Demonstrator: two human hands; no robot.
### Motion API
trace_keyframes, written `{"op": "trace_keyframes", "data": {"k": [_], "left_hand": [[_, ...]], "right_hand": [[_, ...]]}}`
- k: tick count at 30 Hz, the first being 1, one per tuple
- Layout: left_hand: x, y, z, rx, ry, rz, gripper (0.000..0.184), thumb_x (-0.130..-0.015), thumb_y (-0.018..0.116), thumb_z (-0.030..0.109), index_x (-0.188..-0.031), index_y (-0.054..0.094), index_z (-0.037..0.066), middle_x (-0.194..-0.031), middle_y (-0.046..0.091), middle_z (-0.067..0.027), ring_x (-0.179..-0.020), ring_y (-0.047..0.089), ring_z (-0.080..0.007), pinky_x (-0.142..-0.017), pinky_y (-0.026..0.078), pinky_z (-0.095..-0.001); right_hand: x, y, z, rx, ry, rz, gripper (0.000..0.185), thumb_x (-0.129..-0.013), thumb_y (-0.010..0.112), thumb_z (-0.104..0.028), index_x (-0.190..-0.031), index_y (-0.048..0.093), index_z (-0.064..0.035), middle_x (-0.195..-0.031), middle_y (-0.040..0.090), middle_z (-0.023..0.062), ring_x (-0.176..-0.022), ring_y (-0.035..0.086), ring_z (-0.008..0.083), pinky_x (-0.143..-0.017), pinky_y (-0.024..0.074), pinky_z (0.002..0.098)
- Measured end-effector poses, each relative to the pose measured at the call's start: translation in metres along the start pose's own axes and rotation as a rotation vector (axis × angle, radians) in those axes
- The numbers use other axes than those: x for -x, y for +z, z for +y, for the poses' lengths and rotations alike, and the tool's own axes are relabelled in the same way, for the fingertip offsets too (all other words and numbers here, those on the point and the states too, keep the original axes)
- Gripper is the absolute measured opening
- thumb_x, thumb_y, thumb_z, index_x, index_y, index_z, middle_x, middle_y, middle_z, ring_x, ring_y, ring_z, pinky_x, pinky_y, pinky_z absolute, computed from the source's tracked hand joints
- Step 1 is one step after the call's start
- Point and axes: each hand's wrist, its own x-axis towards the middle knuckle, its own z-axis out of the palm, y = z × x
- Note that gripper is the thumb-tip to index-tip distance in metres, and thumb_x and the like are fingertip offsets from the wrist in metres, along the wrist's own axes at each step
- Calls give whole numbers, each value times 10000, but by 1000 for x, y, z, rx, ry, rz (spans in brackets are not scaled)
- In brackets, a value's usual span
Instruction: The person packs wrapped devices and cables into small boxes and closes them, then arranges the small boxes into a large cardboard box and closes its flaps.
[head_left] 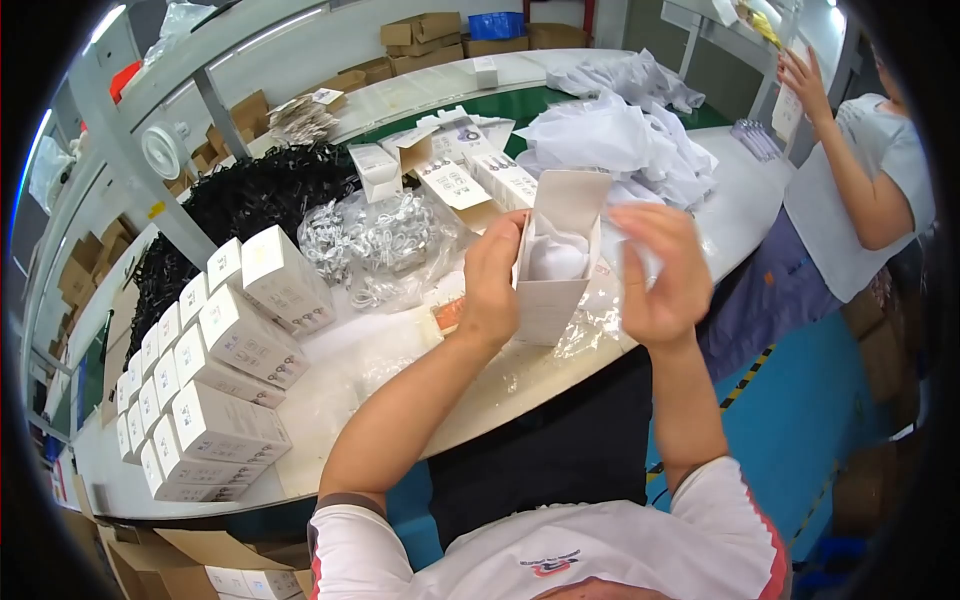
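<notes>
My left hand (490, 285) is wrapped round the side of an upright white carton (552, 310) whose top flap stands up. Inside its mouth shows something white and rounded (557, 257); its kind I cannot make out. Just right of the carton, my right hand (662, 275) is raised, apart from it, with the thumb and fingers spread and blurred by motion. Nothing shows in that hand. Behind my left hand lies a clear bag of coiled white cables (375, 240). Opened white cartons (455, 185) lie beyond the carton I hold.
Stacked white boxes (240, 340) fill the table's left side, beside a heap of black cables (255, 200). White plastic bags (610, 140) are piled at the back. At right a co-worker (860, 190) stands with raised hands. Cardboard boxes (190, 560) sit below left.
</notes>
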Motion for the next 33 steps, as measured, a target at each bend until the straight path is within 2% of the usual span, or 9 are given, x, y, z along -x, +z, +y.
{"op": "trace_keyframes", "data": {"k": [2,4,10,15,18,24,28,30,33], "left_hand": [[2,1,9,-4,-25,-46,430,-1094,453,273,-1298,630,-62,-1214,694,-105,-1107,621,-159,-1008,475,-319],[2,7,11,84,-38,-119,382,-1074,506,213,-1321,616,-58,-1240,688,-98,-1115,628,-158,-1018,473,-311],[-6,3,1,122,-59,-72,371,-945,644,-10,-1315,631,15,-1176,698,-45,-1061,644,-129,-928,520,-285],[-7,10,-24,37,156,13,228,-909,608,-99,-1023,762,24,-1109,712,-67,-1009,677,-160,-850,571,-316],[-5,13,-24,-9,328,1,253,-921,555,-74,-965,778,35,-1131,701,-104,-1032,690,-213,-914,546,-324],[2,1,-15,-277,696,-182,379,-896,728,280,-1192,673,51,-1245,602,-166,-1156,578,-315,-1022,469,-407],[2,7,-26,-365,680,-124,397,-842,788,227,-1162,631,53,-1216,594,-179,-1129,573,-353,-988,479,-434],[0,2,-26,-366,695,-129,388,-810,783,161,-1143,620,48,-1211,590,-190,-1120,573,-363,-979,479,-450],[0,-4,-21,-395,769,-162,394,-814,717,93,-1194,628,37,-1251,597,-204,-1175,577,-380,-1031,462,-471]], "right_hand": [[28,6,3,-98,324,251,199,-914,677,90,-1097,736,38,-1055,747,153,-944,713,271,-877,561,358],[41,14,0,-103,430,106,155,-930,688,77,-1068,749,44,-1045,742,164,-965,711,260,-888,556,343],[43,26,-9,-136,425,-46,253,-969,668,21,-1200,771,31,-1219,676,172,-1077,677,272,-926,543,342],[49,35,-5,-294,513,-125,270,-1013,583,4,-1231,711,101,-1334,649,172,-1214,635,282,-1038,506,372],[52,28,9,-361,504,-203,283,-1024,571,17,-1271,676,107,-1328,654,164,-1221,632,259,-1051,504,374],[74,27,19,-421,588,-132,299,-1059,551,18,-1332,638,105,-1354,647,152,-1206,645,236,-1025,549,351],[80,-1,37,-611,273,1,277,-1102,429,-82,-1137,675,41,-1477,544,351,-1358,562,503,-1171,458,586],[65,2,26,-667,443,171,311,-1106,447,-157,-1202,685,18,-1492,540,350,-1400,530,490,-1224,377,606],[47,-8,34,-366,397,-419,443,-1004,582,-91,-1423,627,46,-1490,591,279,-1397,562,404,-1210,393,494]]}}
